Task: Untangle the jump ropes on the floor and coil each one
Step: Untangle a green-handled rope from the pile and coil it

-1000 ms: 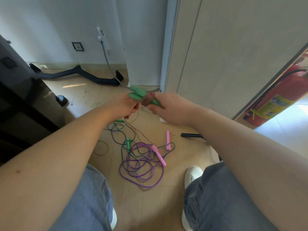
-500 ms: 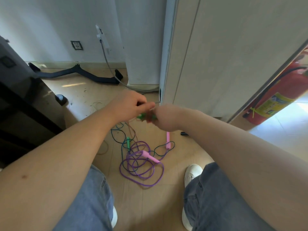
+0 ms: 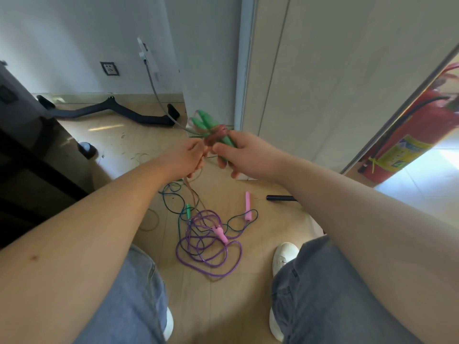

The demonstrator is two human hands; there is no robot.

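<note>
My right hand [image 3: 242,152] grips two green handles [image 3: 208,124] held side by side, with a reddish-brown rope [image 3: 216,135] wound around them. My left hand [image 3: 185,158] pinches the loose end of that rope just left of the handles; the strand trails down to the floor. On the floor between my knees lies a tangle: a purple rope [image 3: 211,256] with a pink handle [image 3: 221,235], a second pink handle [image 3: 247,206], a dark blue-green rope [image 3: 173,194] and a small green handle [image 3: 188,211].
A black handle [image 3: 280,198] lies on the floor at the right. A curved black bar [image 3: 111,111] and a grey cable [image 3: 159,100] lie near the wall. Dark furniture [image 3: 29,155] stands at the left, a red fire extinguisher [image 3: 409,137] at the right. My white shoes [image 3: 284,254] flank the tangle.
Both hands rose from low over the tangle, and the green handles point up and away again with more reddish rope wound on them. The pink handle in the tangle shifted slightly.
</note>
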